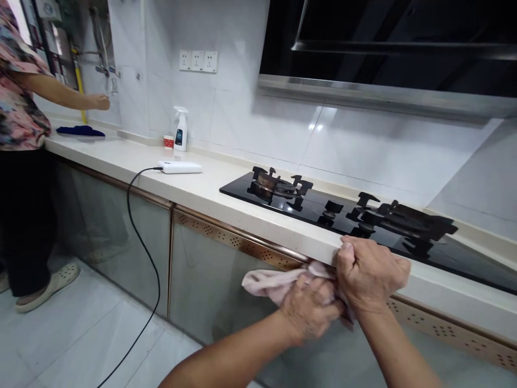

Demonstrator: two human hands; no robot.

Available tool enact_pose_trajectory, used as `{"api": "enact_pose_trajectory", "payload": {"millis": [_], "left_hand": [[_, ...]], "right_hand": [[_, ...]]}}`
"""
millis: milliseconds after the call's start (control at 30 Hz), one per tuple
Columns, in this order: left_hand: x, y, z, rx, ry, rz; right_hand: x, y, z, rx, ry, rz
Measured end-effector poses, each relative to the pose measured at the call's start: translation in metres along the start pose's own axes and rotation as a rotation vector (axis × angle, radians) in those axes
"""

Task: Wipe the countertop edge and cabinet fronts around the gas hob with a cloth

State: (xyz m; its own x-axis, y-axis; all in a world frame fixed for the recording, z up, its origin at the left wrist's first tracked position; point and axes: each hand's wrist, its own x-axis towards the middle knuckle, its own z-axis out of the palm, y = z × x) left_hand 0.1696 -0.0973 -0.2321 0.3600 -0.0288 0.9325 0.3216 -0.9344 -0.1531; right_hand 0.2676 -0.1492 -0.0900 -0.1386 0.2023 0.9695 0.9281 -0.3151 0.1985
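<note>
Pink cloth (269, 284) under fingers (331, 311) of left hand (306, 312)

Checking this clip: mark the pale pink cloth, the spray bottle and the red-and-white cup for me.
Pale pink cloth (273, 285): head view, on its loose end.
Spray bottle (179, 137): head view, on its dark label.
Red-and-white cup (168, 142): head view, on its side.

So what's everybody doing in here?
Someone's left hand holds a pale pink cloth near the top of the cabinet front, just under the counter edge. Their right hand is curled at that edge, in front of the black stove. Another person stands at the far end, one arm stretched out over the counter.
</note>
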Motion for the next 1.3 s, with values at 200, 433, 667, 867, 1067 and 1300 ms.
{"api": "enact_pose_trajectory", "payload": {"millis": [200, 433, 667, 867, 1067, 1300], "left_hand": [[0.008, -0.037, -0.015, -0.034, -0.248, 0.226], [-0.041, -0.178, -0.120, 0.126, -0.245, 0.027], [-0.087, -0.254, -0.211, 0.563, -0.068, -0.518], [-0.092, -0.263, -0.218, 0.563, 0.179, -0.838], [-0.061, -0.237, -0.192, 0.471, 0.194, -0.747], [-0.045, -0.157, -0.128, 0.468, 0.099, -0.505]], "right_hand": [[0.000, 0.005, -0.001, 0.024, 0.057, -0.092], [-0.003, 0.004, 0.004, 0.011, 0.116, -0.089], [-0.002, 0.006, 0.006, 0.023, 0.151, -0.111], [-0.002, 0.004, 0.006, 0.017, 0.155, -0.100], [-0.003, 0.000, 0.006, 0.015, 0.122, -0.041], [-0.004, -0.003, 0.005, 0.034, 0.068, 0.024]]}}
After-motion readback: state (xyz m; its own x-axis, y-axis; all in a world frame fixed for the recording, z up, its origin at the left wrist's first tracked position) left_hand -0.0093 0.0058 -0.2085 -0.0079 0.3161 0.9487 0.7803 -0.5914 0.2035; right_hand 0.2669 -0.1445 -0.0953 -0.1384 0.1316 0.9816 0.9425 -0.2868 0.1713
